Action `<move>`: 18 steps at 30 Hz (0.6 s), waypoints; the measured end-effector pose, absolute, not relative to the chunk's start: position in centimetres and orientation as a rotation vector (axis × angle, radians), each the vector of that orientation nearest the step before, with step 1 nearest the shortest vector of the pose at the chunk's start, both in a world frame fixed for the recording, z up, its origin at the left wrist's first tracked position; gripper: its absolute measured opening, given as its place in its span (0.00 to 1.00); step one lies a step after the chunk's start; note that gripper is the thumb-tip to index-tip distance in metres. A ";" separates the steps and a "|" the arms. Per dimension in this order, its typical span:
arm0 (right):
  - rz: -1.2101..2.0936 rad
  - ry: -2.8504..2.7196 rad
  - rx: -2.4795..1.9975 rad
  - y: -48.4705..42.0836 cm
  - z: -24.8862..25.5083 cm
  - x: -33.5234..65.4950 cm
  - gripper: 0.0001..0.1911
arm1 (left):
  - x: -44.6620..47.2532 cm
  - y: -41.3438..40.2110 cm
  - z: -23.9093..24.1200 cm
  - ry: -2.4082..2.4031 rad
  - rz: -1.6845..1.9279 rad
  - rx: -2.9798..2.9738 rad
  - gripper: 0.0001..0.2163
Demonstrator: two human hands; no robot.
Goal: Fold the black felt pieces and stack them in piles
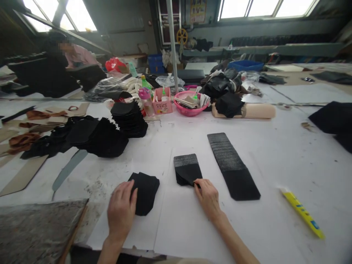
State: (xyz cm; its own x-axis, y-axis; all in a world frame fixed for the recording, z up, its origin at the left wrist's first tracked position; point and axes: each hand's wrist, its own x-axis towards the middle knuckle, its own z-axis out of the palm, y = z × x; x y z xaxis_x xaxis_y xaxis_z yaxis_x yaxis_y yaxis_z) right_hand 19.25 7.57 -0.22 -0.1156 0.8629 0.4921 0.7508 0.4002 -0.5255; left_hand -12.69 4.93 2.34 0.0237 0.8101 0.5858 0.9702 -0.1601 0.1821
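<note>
My left hand point(121, 205) is closed at the left edge of a small stack of black cut pieces point(147, 192), its thumb and fingertips against it. Between finger and thumb of my right hand point(207, 196) is the near right corner of a black cut piece point(189, 173). That piece lies over another with a grey, rough-looking far end point(185, 160), its corner slightly folded. To the right, a row of overlapped black pieces point(238, 172) stretches away from me, showing grey bands at the far part. Whether they are leather or fabric I cannot tell.
Taller stacks of black pieces point(129, 119) stand at the left, near brown scraps point(24, 141). A pink basin point(191, 109), a pink box point(162, 104) and a beige roll point(258, 111) line the back. A yellow tube-like object point(302, 212) lies right. A person point(79, 57) works far left.
</note>
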 end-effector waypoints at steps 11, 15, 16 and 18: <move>0.289 -1.792 -1.434 7.6 -0.6 19.0 0.09 | 1.3 8.1 1.0 -1.541 -1.008 -2.606 0.15; 0.395 -1.635 -1.504 7.9 -1.1 19.3 0.09 | 0.2 8.0 1.1 -1.674 -0.888 -2.643 0.07; 0.429 -1.593 -1.519 8.0 -1.2 19.4 0.09 | -0.1 7.8 1.1 -1.689 -0.847 -2.670 0.06; 0.503 -1.506 -1.541 8.2 -1.3 19.6 0.11 | -0.7 7.5 1.1 -1.716 -0.811 -2.699 0.07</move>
State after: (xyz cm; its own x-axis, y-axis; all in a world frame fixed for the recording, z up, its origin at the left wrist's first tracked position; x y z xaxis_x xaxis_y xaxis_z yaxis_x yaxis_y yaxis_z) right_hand 19.64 8.21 -1.35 0.1771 0.9400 0.2916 0.5756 0.1414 -0.8054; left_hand -0.71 7.54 1.05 0.3426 0.8841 0.3177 0.8067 -0.4502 0.3828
